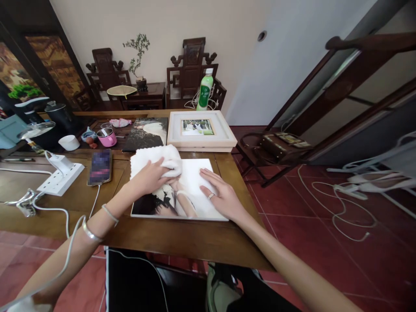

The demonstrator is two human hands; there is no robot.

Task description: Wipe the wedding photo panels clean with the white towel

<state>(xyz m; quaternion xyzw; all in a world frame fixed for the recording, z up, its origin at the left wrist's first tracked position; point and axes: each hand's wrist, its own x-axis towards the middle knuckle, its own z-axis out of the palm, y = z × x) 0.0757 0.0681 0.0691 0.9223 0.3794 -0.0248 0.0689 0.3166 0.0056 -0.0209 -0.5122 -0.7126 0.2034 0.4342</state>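
Note:
A large photo panel [169, 203] lies flat near the front edge of the wooden table, showing part of a person in white and a dark-clothed figure. My left hand [151, 175] presses a fluffy white cloth [146, 156] against its upper left part, fingers curled over the folds. Stretched flat on the panel's right side, my right hand [222, 195] wears a ring and holds nothing. The cloth hides the panel's upper left corner.
Behind the panel lie a white picture frame [224, 136] and a dark photo panel [130, 138]. A green bottle [204, 91] stands at the back. To the left are a phone [100, 167], a power strip [65, 180], cables and a pink cup [107, 138].

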